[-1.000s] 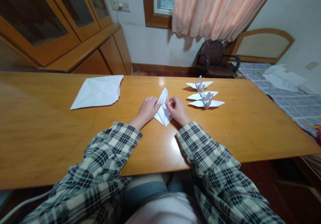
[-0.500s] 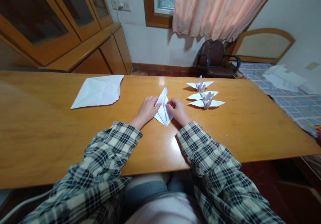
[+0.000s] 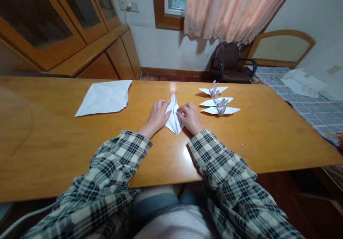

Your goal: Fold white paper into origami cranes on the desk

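Observation:
A partly folded piece of white paper (image 3: 175,123) lies on the wooden table (image 3: 160,160), its narrow tip pointing away from me. My left hand (image 3: 158,114) grips its left edge, thumb on top and fingers along the side. From the right, my right hand (image 3: 189,116) pinches the paper's right side with thumb and forefinger; the other fingers are curled. Three finished white paper cranes stand to the right: a back crane (image 3: 213,90), a middle crane (image 3: 209,103) and a front crane (image 3: 220,109), the last two close together.
A creased, flat sheet of white paper (image 3: 104,98) lies at the back left of the table. Beyond the table are a wooden cabinet (image 3: 102,56), a brown armchair (image 3: 229,62) and a bed (image 3: 302,106) with papers (image 3: 305,83) on it.
The upper flap of the folded paper has flattened and spread wider, its tip shifting slightly left. My left fingers have moved a little up along its edge; the cranes and flat sheet stay put.

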A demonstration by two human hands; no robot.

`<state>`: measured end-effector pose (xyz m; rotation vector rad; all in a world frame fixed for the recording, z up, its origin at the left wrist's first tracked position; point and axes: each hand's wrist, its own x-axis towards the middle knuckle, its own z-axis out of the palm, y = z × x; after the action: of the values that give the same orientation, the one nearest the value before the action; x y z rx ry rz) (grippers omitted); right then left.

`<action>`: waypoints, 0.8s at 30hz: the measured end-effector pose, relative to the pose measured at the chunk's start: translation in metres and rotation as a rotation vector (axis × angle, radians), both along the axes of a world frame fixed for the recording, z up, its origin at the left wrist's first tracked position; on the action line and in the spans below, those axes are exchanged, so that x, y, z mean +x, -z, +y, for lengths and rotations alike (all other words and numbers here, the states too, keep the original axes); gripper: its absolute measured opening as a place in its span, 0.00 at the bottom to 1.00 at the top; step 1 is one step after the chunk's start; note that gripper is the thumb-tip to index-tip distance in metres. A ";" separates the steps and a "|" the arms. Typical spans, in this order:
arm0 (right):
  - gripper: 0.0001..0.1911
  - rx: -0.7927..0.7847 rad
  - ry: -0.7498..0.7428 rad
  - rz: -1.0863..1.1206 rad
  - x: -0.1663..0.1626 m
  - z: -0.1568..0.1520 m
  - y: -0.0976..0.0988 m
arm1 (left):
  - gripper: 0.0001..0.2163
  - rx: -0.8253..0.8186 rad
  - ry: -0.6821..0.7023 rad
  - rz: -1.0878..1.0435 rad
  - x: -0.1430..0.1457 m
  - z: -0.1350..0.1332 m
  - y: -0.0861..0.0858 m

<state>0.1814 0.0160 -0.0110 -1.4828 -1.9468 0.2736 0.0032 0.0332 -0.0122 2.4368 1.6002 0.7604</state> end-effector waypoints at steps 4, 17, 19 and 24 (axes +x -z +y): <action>0.07 -0.013 -0.007 -0.009 0.000 0.000 -0.001 | 0.22 0.027 0.038 0.023 0.002 -0.001 -0.001; 0.08 -0.040 0.061 -0.080 0.002 -0.001 -0.005 | 0.23 -0.051 0.196 0.132 0.000 0.002 0.006; 0.08 -0.047 0.080 -0.098 0.002 -0.002 -0.007 | 0.24 -0.071 0.203 0.124 0.000 0.003 0.005; 0.08 -0.067 0.101 -0.113 0.003 -0.004 -0.011 | 0.22 -0.078 0.207 0.077 0.001 0.003 0.004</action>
<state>0.1846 0.0120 -0.0001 -1.6674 -1.9599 0.2157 0.0044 0.0362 -0.0159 2.5513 1.3450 0.5671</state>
